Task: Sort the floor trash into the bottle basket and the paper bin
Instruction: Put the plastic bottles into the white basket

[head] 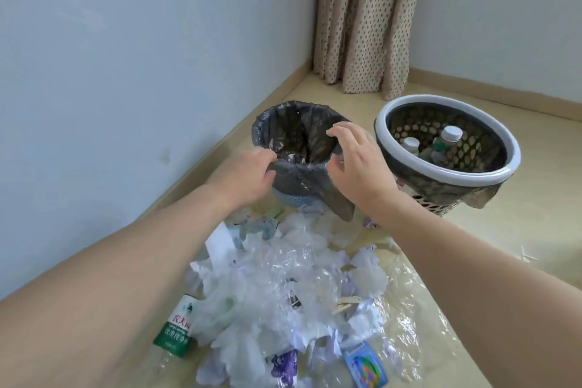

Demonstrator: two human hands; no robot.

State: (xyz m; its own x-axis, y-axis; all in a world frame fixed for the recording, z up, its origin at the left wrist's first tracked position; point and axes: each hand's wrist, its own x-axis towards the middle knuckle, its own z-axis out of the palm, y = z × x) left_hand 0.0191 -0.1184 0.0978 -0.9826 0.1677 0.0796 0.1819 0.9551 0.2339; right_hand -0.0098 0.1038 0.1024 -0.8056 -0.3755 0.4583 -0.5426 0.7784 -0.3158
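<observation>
While the left hand [248,175] pinches the paper bin's [296,201] dark liner [293,173], the right hand [352,161] hovers beside it, fingers spread, holding nothing.

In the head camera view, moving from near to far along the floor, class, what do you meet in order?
Green-labelled water bottle → pile of crumpled paper and plastic wrap → small bin lined with a grey bag, left hand gripping its rim → patterned curtain.

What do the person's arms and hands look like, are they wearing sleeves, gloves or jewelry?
Both forearms are bare as far as the frame shows, with no sleeves in view. The left hand and right hand wear no gloves, and no rings, watch or bracelet are visible.
</observation>
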